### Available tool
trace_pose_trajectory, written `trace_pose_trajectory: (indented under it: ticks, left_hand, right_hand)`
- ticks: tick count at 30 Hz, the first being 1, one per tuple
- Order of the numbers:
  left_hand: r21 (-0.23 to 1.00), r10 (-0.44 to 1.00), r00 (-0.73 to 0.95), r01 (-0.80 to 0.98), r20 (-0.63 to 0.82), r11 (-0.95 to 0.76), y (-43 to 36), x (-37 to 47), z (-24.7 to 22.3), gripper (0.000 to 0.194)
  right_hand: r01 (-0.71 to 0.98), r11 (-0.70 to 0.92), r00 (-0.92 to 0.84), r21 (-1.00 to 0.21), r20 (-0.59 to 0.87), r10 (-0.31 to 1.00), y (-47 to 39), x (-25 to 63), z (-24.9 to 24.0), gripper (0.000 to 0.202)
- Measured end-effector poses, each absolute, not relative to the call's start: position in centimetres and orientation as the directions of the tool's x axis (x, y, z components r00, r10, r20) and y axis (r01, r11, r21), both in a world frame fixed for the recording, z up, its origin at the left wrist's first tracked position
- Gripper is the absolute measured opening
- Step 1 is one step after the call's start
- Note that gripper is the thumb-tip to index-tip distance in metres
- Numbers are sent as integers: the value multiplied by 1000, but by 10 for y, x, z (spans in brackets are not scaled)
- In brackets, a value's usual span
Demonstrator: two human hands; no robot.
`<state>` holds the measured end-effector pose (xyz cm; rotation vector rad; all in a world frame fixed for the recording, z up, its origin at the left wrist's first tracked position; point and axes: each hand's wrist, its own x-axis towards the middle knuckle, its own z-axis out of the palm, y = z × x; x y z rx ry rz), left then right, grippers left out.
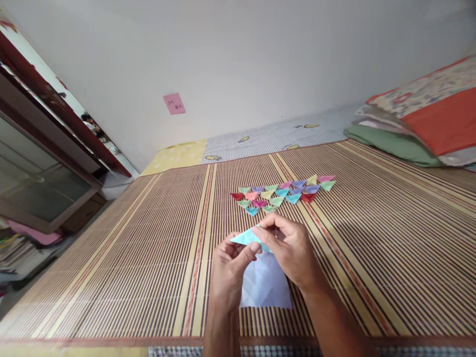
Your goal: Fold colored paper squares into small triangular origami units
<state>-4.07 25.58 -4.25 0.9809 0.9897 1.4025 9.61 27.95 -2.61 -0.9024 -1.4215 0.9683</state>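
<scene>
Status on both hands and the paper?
Left hand and right hand both gripping light-blue folded paper. White sheet flat below. Coloured folded pieces beyond.

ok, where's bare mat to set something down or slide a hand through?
Left of the white sheet, the striped mat is bare up to the yellow cloth; right of the right forearm too. Crowded: the folded papers beyond the hands.
</scene>
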Motion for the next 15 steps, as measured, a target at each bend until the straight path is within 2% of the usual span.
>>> trace_pose_trajectory:
  ticks: [2, 5, 9, 13, 15]
  left_hand:
    - [955, 998, -62, -296, 20, -38, 255, -41, -42, 23]
    - [936, 991, -137, -348, 8, -55, 254, -42, -40, 27]
    - [873, 970, -239, -481, -41, -82, 255, -44, -37, 28]
    - [791, 971, -224, -607, -87, -70, 258, -45, -36, 27]
    - [760, 974, -205, -647, -93, -64, 259, -46, -38, 26]
  right_hand:
    - [-58, 306, -128, -950, 311, 942, 280, 96, -27, 27]
    - [-120, 247, -102, -962, 260, 960, 282, 97, -29, 29]
    - [-171, 261, -105, -950, 281, 954, 285, 107, -28, 43]
    - [-8, 276, -294, -961, 266, 918, 280, 111, -22, 33]
    - [60, 305, -306, -951, 273, 912, 276, 106, -20, 30]
